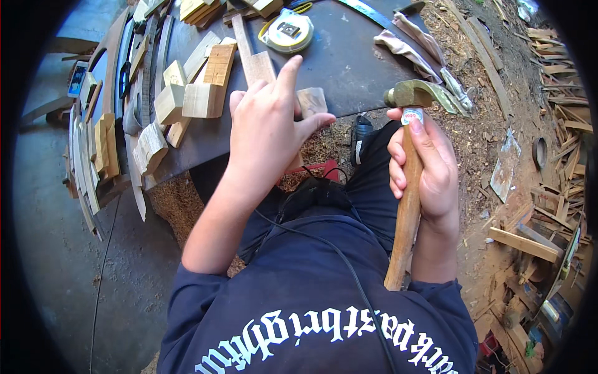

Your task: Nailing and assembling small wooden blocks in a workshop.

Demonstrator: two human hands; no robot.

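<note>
My right hand (430, 165) is closed round the wooden handle of a claw hammer (408, 206), high up near its metal head. The hammer stands nearly upright in view, head away from me and handle end near my shirt. Over the near edge of the table, my left hand (265, 128) has its index finger and thumb stretched wide apart; its other fingers are partly hidden. Beneath it lies a wooden strip (259, 67), and a small wood block (312, 101) shows beside the thumb. Whether the hand touches them is unclear.
The dark table (355, 62) carries a tape measure (288, 30), several wood blocks (202, 100), a handsaw (367, 12) and a crumpled cloth glove (414, 47). Long curved strips (112, 68) crowd its left side. Scrap wood (523, 244) litters the ground at right. A black cord crosses my shirt.
</note>
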